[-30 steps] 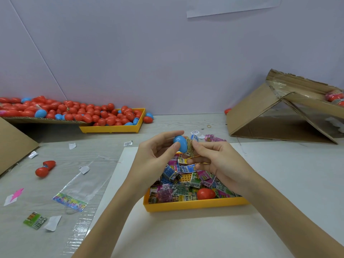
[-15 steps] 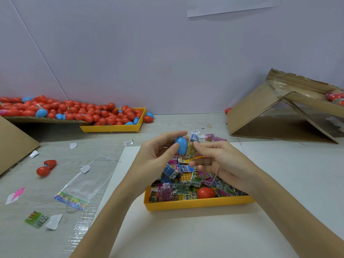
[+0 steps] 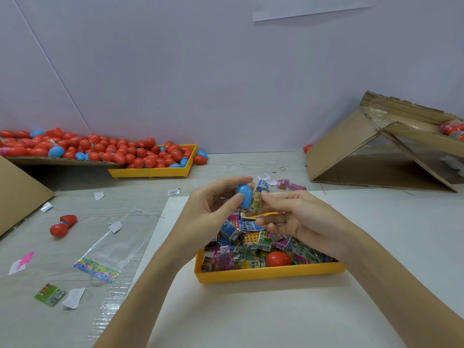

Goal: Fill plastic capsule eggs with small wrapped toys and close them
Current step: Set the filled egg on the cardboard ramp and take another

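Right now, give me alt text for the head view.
A left hand holds a blue capsule egg while the right hand feeds a wrapped toy toward it, above a yellow tray of wrapped toys. Red eggs pile behind.

Glossy plastic blue egg (image 3: pixel 244 195), shiny foil-wrapped toys (image 3: pixel 253 243), matt cardboard box (image 3: pixel 371 146)

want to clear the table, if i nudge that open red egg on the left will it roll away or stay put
The red egg lies open, its two halves splayed on the table, so it will probably slide or pivot rather than roll. It looks like thin hollow plastic, so likely light and quick to skid. A push may fold it shut, if the halves are hinged.
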Motion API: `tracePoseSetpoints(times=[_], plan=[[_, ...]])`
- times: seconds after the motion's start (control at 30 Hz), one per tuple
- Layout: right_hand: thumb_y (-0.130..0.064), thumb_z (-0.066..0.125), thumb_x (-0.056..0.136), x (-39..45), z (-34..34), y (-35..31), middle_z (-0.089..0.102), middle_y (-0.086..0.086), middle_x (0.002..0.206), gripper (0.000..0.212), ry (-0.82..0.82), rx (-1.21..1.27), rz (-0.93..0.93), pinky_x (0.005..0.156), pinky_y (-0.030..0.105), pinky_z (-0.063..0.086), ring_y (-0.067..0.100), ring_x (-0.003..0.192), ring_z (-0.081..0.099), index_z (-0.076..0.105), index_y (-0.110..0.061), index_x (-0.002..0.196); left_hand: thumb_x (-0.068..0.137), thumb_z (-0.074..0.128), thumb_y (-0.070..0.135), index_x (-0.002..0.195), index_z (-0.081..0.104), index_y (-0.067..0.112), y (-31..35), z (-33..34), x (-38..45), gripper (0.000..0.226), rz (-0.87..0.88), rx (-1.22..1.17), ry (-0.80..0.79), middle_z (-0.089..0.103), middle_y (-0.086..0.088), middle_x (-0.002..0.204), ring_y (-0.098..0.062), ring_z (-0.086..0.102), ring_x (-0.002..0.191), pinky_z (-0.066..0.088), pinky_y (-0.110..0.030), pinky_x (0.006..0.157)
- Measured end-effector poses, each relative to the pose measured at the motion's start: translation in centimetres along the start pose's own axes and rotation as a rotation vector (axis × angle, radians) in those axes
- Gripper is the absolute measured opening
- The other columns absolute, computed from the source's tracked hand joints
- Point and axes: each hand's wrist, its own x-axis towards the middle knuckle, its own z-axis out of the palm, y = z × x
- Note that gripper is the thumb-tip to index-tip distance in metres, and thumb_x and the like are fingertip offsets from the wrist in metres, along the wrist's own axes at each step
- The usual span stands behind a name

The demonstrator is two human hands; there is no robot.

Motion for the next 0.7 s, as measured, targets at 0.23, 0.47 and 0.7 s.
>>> tracePoseSetpoints(times=[0.23, 0.47, 0.7], plan=[[-0.033, 0.067, 0.096, 0.0, 0.5, 0.4, 0.075, 0.015, 0.118, 0.03, 0.025, -0.045, -0.026, 0.067, 0.023, 0.058, 0.018, 0.084, 0.073, 0.08, -0.01, 0.111, 0.101, 0.062, 0.008, 0.132, 0.067, 0.024, -0.2, 0.2, 0.1, 0.036, 0.027, 0.063, 0.022, 0.071, 0.007, 0.126, -0.01, 0.067, 0.117, 0.056, -0.027, 0.099], [-0.035, 0.071, 0.091, 0.0, 1.1, 1.0, 0.078, 0.0, 0.116, 0.029, 0.057, -0.068, -0.097, 0.066, 0.019, 0.056, 0.011, 0.084, 0.073, 0.082, -0.017, 0.11, 0.094, 0.072, 0.01, 0.132, 0.068, 0.02, -0.8, 0.5, 0.2, 0.04, 0.161, 0.078, 0.087, 0.074, 0.008, 0.122, -0.013, 0.072, 0.11, 0.058, -0.027, 0.094], [-0.033, 0.073, 0.091, 0.2, 0.7, 1.0, 0.078, 0.003, 0.099, 0.03, 0.05, -0.007, -0.073, 0.064, 0.018, 0.055, 0.008, 0.081, 0.07, 0.082, -0.01, 0.109, 0.082, 0.083, 0.013, 0.137, 0.065, 0.015, -0.9, 0.5, 0.2, 0.058, 0.365, 0.296, 0.083, 0.071, 0.001, 0.125, -0.01, 0.072, 0.109, 0.058, -0.028, 0.096]])
